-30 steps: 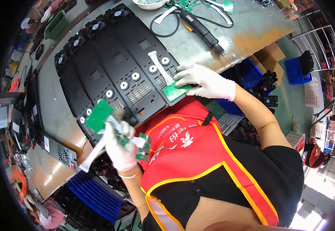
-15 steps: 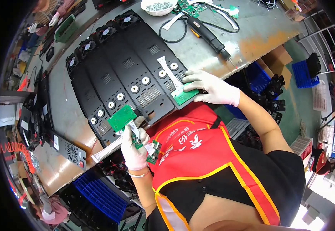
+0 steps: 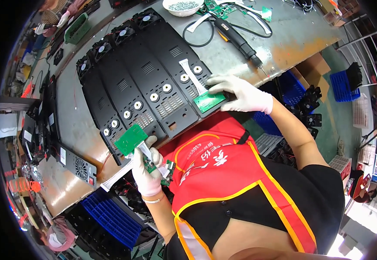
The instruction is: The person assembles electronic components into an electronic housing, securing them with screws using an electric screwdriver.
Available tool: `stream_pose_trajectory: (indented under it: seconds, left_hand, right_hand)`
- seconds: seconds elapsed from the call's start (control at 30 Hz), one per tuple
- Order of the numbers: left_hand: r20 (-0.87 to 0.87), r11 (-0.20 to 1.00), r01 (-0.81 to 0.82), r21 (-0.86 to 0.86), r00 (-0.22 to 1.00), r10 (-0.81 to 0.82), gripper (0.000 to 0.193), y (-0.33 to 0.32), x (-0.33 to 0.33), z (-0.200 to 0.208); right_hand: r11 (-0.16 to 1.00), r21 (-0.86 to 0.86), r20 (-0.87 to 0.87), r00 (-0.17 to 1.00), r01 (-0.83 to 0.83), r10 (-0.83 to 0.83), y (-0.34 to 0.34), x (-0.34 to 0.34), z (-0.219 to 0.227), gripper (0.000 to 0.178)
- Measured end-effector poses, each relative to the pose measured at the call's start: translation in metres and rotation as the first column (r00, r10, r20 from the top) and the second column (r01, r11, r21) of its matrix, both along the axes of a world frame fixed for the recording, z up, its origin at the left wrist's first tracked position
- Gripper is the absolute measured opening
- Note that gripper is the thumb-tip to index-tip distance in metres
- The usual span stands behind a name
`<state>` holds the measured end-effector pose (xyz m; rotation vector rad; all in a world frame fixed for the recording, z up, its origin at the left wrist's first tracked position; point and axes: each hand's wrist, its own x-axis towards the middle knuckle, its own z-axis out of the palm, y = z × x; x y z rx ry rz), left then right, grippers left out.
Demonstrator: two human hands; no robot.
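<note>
Four-sided black metal panels (image 3: 130, 89) lie side by side on the bench, with white round fittings and slotted vents near their front ends. On the rightmost panel's front corner lies a green circuit board (image 3: 208, 103) with a white ribbon cable (image 3: 193, 77) running back from it. My gloved right hand (image 3: 242, 94) grips this board's right end between fingers and thumb. Over the front left corner of the panels, my gloved left hand (image 3: 146, 173) is closed on several circuit boards (image 3: 131, 139) with white ribbon cables; its fingers partly cover the lower ones.
Fans (image 3: 147, 19) line the panels' far ends. Behind to the right lie a corded electric screwdriver (image 3: 236, 41), a white bowl of screws (image 3: 182, 6) and more circuit boards (image 3: 216, 9). Blue crates (image 3: 112, 221) stand below the bench edge. Another person's gloved hand (image 3: 63, 20) shows far left.
My left hand has shifted slightly left and down with its boards. My right hand's fingers have moved toward the board's right end, uncovering more of it. The view has shifted slightly.
</note>
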<state>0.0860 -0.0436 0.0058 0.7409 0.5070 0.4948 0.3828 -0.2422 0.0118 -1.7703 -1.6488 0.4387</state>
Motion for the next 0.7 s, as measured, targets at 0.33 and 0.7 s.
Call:
stream_pose_trajectory:
  seconds: [0.33, 0.7]
  left_hand:
    - [0.239, 0.925, 0.244, -0.291, 0.955, -0.177, 0.036, 0.001, 0.061, 0.011]
    - [0.024, 0.927, 0.348, -0.137, 0.937, -0.348, 0.033, 0.000, 0.064, 0.019]
  right_hand:
    - [0.961, 0.047, -0.330, 0.912, 0.273, -0.243, 0.067, -0.055, 0.054, 0.041]
    - [0.831, 0.191, 0.226, 0.847, -0.522, 0.480, 0.131, -0.033, 0.069, 0.063]
